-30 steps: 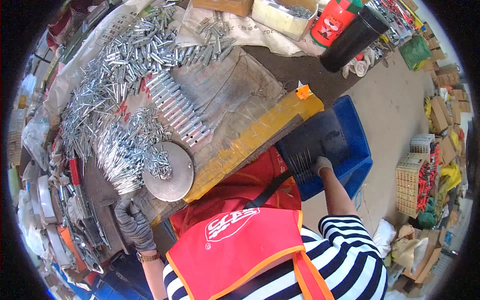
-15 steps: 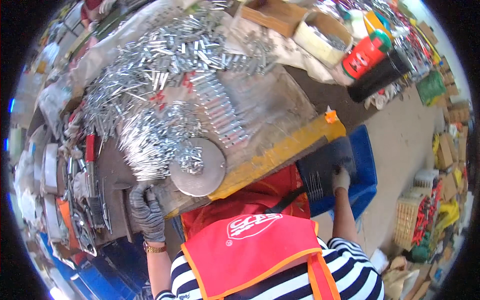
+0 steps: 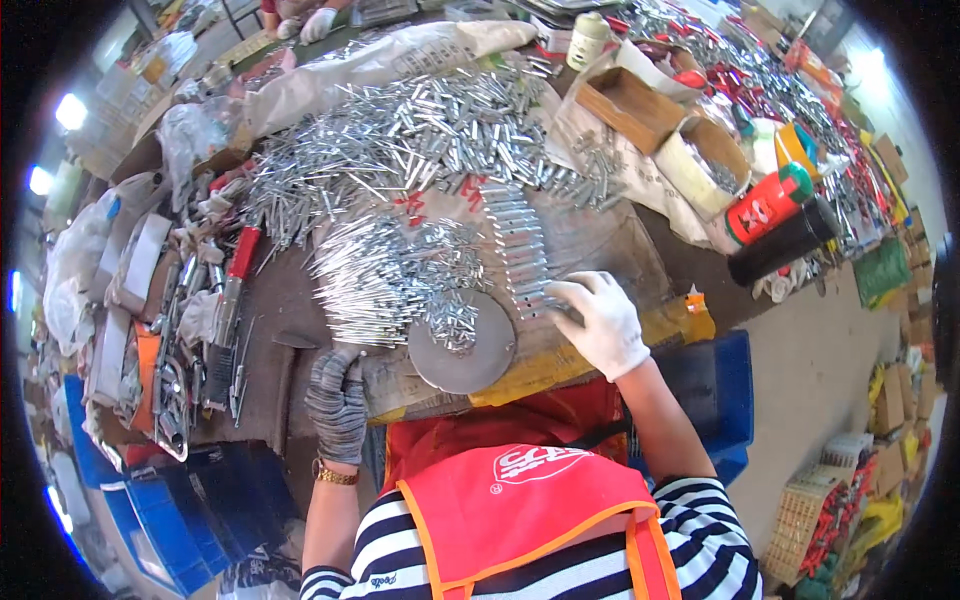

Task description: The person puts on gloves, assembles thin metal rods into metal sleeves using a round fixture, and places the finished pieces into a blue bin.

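My right hand (image 3: 605, 325), in a white glove, reaches over the table's front part. Its thumb and forefinger are apart, at the right ends of the lowest metal tubes (image 3: 527, 297) in a neat column. My left hand (image 3: 337, 408), in a grey striped glove, rests at the table's front edge with fingers curled. What it holds, if anything, is hidden. Just beyond it lies a dense heap of thin metal rods (image 3: 365, 285). Small metal pins (image 3: 452, 322) are piled on a round grey metal plate (image 3: 480, 355) between my hands.
A big heap of metal tubes (image 3: 440, 125) covers the table's far side. At the right stand a wooden box (image 3: 630, 107), a red can (image 3: 768, 207) and a black cylinder (image 3: 785, 245). Below the right edge hangs a blue bin (image 3: 737, 400). Tools (image 3: 235, 275) crowd the left.
My right hand has come up out of the blue bin to the column of tubes. My left hand stays by the table edge. The view has shifted, so the table sits further right.
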`<move>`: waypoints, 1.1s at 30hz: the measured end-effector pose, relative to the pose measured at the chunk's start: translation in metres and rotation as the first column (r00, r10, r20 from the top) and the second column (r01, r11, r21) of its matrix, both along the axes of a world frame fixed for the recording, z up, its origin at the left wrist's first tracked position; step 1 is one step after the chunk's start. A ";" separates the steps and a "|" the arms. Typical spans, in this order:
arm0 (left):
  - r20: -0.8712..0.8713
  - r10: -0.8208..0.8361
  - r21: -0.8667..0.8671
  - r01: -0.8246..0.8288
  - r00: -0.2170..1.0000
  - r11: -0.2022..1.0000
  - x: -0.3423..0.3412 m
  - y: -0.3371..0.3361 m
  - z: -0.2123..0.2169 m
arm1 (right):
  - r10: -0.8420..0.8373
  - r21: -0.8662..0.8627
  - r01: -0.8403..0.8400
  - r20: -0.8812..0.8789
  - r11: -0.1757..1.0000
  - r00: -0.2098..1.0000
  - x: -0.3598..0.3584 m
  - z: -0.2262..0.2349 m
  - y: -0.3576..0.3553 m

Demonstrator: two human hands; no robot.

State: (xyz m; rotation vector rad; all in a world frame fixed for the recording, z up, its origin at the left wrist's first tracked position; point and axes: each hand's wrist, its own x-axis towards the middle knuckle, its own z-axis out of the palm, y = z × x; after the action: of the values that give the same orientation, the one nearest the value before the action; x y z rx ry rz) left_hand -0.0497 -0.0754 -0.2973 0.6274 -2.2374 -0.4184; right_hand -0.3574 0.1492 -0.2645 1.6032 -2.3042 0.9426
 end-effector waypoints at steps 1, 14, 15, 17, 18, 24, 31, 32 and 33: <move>-0.006 0.013 -0.008 -0.013 1.000 1.000 0.001 0.000 -0.001 | 0.013 -0.008 -0.013 -0.006 1.000 1.000 -0.002 -0.003 -0.005; 0.070 -0.132 0.053 0.128 0.989 0.990 -0.022 0.030 0.030 | 0.269 0.135 -0.292 0.165 0.947 0.949 0.020 0.014 -0.017; 0.077 -0.129 0.054 0.125 0.989 0.991 -0.028 0.037 0.034 | 0.306 0.138 -0.334 0.189 0.932 0.933 0.030 0.016 -0.017; 0.205 -0.197 0.161 0.165 0.959 0.973 -0.036 0.050 0.040 | 0.355 0.114 -0.380 0.194 0.918 0.915 0.046 0.008 -0.018; 0.247 -0.218 0.216 0.166 0.944 0.962 -0.038 0.054 0.038 | 0.359 0.109 -0.385 0.200 0.916 0.912 0.052 0.004 -0.018; 0.365 -0.222 0.134 0.185 0.904 0.974 -0.047 0.060 0.038 | 0.342 0.182 -0.363 0.139 0.914 0.930 0.062 -0.005 -0.018; 0.362 -0.239 0.161 0.192 0.901 0.968 -0.050 0.059 0.036 | 0.289 0.120 -0.321 0.229 0.939 0.930 0.069 -0.005 -0.018; 0.364 -0.238 0.163 0.190 0.901 0.968 -0.050 0.059 0.036 | 0.260 0.089 -0.291 0.259 0.953 0.930 0.071 -0.006 -0.019; 0.380 -0.242 0.166 0.192 0.893 0.967 -0.050 0.059 0.036 | 0.262 0.090 -0.293 0.262 0.952 0.929 0.073 -0.007 -0.020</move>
State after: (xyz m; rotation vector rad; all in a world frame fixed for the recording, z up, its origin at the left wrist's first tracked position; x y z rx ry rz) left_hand -0.0994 -0.0159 -0.2609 0.5642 -2.7041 -0.5893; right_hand -0.2840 0.1296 -0.2710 2.0123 -2.3789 1.1357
